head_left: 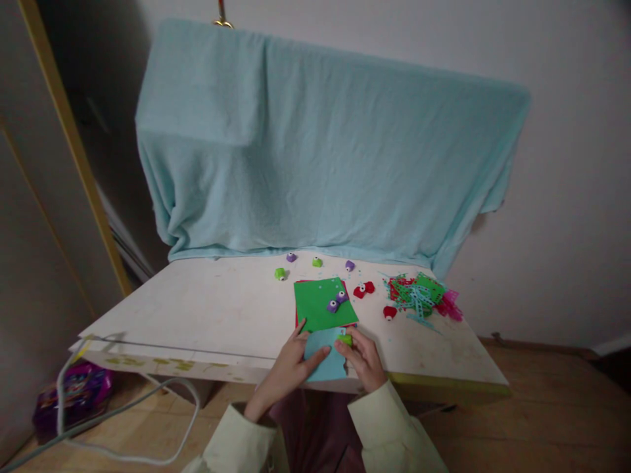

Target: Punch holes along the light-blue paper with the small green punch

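At the far lower left of the frame, a purple bag (79, 391) lies on the wooden floor, with a pale cable (123, 407) looping past it. A white bench (207, 315) fills the middle of the frame, and a light blue blanket (315, 151) hangs draped behind it across the upper half.

At the lower centre, the left hand (290, 368) rests flat on a light blue sheet of paper (323, 364) at the near edge of the bench, fingers spread loosely and pressing on the sheet rather than closed around it. Just right of it, the right hand (365, 361) has its grip closed on a small green punch (346, 339) set at the top edge of the blue sheet. Both arms wear cream sleeves (389, 427).

Directly above the hands lies a green sheet of paper (320, 302) over a red one, with two purple punches (337, 301) sitting on it. Further back are more small punches, green (280, 273) and purple (350, 265). To the right lie red punches (363, 289), and then, at the right centre, a heap of paper scraps (421, 295) in green, red, pink and blue.
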The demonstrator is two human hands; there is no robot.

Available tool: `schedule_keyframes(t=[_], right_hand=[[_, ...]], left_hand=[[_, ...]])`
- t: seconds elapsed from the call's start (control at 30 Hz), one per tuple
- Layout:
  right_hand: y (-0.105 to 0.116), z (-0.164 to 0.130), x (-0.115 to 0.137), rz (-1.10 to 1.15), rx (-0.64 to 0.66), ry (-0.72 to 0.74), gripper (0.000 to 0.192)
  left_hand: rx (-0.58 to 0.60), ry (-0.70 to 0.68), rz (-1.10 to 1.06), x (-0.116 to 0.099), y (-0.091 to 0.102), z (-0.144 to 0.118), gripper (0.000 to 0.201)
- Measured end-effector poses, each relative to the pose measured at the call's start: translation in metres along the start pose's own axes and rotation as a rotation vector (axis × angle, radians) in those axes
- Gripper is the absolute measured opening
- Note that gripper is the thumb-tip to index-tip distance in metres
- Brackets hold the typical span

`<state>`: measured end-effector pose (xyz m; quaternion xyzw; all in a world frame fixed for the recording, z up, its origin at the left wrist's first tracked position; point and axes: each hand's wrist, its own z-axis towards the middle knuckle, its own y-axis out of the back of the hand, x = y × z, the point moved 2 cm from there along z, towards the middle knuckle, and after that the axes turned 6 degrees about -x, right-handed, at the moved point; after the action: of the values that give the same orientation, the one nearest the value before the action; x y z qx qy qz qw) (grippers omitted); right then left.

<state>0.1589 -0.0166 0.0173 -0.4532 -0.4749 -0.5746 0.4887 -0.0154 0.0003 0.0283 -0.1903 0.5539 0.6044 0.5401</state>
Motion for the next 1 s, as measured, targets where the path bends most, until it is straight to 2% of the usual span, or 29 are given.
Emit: schedule_keyframes(t=[0.1, 0.27, 0.57, 0.83, 1.0], right_hand=[[-0.002, 0.003, -0.005, -0.002, 0.016, -0.002, 0.024], [-0.003, 0.007, -0.007, -0.01, -0.002, 0.014, 0.024], [-0.002, 0.007, 0.008, 0.032, -0.103, 0.018, 0.025], [-0.001, 0.011, -0.001, 0.042, -0.258, -0.058, 0.031], [-0.003, 0.012, -0.002, 0.108, -0.273, -0.102, 0.036]], left_hand=[[-0.012, 0.029, -0.012, 0.002, 0.0, -0.001, 0.03], [-0.094, 0.13, -0.019, 0.006, 0.0, -0.004, 0.034], [-0.059, 0.134, -0.115, 0.005, 0.001, -0.002, 0.03], [-0.084, 0.212, -0.155, 0.007, 0.003, -0.003, 0.035], [-0.099, 0.255, -0.238, 0.009, 0.003, -0.004, 0.04]])
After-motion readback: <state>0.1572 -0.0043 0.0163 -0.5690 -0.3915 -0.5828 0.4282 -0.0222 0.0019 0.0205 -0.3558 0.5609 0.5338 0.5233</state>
